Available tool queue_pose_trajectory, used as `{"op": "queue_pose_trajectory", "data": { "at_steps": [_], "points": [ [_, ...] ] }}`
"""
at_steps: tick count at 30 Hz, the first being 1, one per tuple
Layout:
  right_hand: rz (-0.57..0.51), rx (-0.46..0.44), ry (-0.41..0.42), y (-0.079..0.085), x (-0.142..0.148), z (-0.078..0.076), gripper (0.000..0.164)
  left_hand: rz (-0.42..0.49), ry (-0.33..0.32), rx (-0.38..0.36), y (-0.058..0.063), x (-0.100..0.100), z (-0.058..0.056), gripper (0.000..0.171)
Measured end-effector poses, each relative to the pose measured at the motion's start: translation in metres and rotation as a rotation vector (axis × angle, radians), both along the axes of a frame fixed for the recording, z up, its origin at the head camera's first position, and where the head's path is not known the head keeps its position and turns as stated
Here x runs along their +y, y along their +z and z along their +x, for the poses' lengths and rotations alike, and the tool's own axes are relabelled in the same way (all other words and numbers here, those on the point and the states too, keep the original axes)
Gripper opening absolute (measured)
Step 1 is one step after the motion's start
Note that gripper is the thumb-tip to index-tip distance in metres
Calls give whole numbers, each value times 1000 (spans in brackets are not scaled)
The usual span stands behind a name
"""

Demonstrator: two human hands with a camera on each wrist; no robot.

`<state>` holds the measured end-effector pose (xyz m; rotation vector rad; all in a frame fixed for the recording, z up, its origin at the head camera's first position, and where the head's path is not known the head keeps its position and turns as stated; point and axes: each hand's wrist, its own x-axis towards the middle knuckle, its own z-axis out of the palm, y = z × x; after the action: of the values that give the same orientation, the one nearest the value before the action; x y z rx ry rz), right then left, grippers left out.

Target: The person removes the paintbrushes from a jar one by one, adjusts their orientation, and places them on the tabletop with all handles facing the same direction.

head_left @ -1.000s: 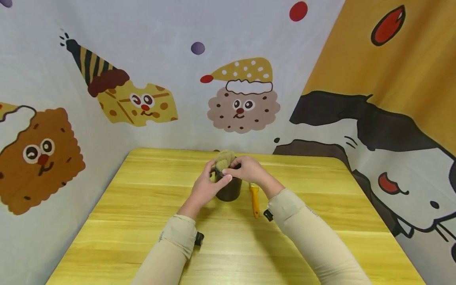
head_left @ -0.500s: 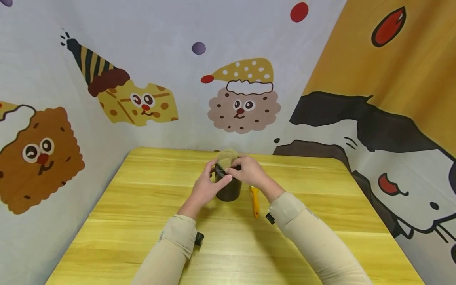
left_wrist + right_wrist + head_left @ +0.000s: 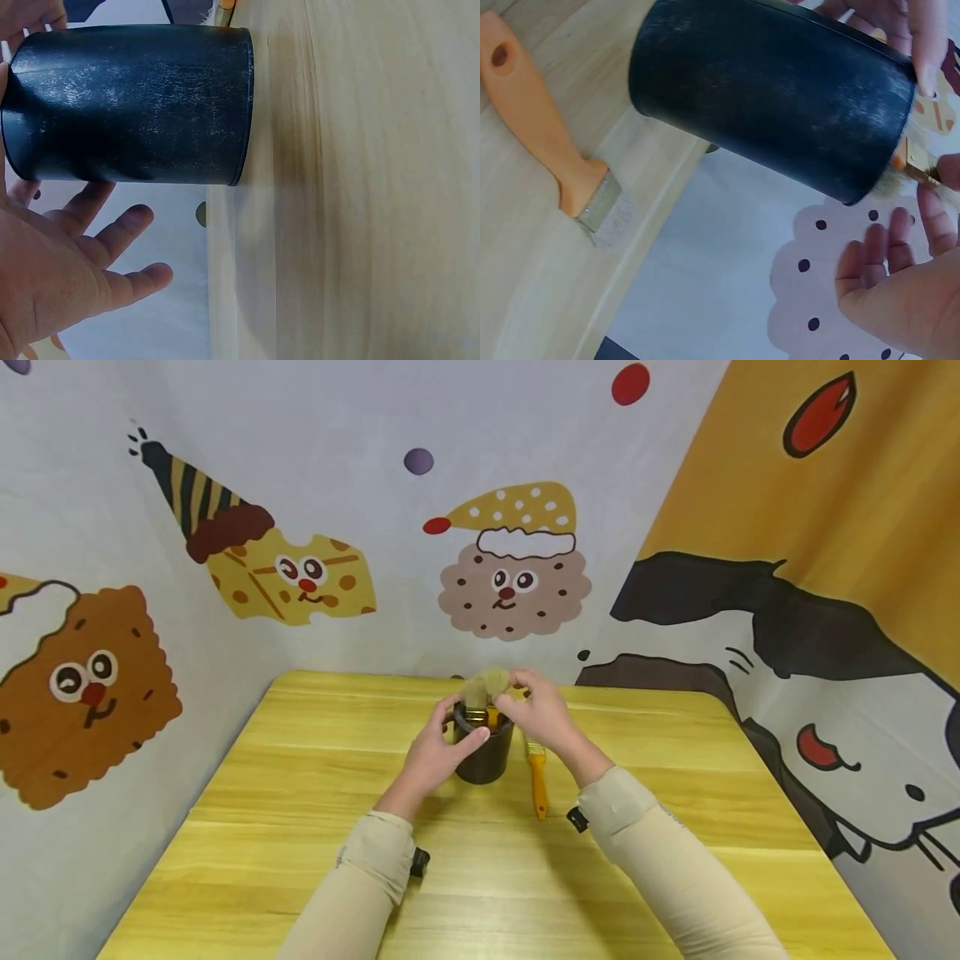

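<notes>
Pinched in the right hand is the first brush, gripped by its metal band over the mouth of the black cup. Its hairs point up and away, and its orange handle seems to point down into the cup. The left hand holds the cup near the top, from the left side. The loose brush lies flat on the table, just right of the cup. Its handle points back toward the person, and the right hand is nearer to it.
</notes>
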<state>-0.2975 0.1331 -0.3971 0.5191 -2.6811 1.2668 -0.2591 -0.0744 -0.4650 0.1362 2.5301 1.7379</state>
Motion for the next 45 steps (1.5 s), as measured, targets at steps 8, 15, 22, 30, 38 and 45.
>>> {"op": "queue_pose_trajectory", "data": {
  "at_steps": [8,15,22,30,38,45],
  "points": [
    [-122,17,43,9,0,4,16,1,1,0,2,-1,0,83],
    [-147,40,108,9,2,2,37,6,-6,11,-1,0,-1,84],
    [-225,159,8,35,20,-1,35,8,3,-4,1,1,0,82],
    [-277,113,-124,40,60,-5,43,2,3,-4,-1,0,1,81],
    [-360,24,-216,25,84,-6,53,-3,-2,12,-5,2,1,82],
    [-369,38,-236,20,91,-7,55,0,5,26,-6,4,1,79]
  ]
}}
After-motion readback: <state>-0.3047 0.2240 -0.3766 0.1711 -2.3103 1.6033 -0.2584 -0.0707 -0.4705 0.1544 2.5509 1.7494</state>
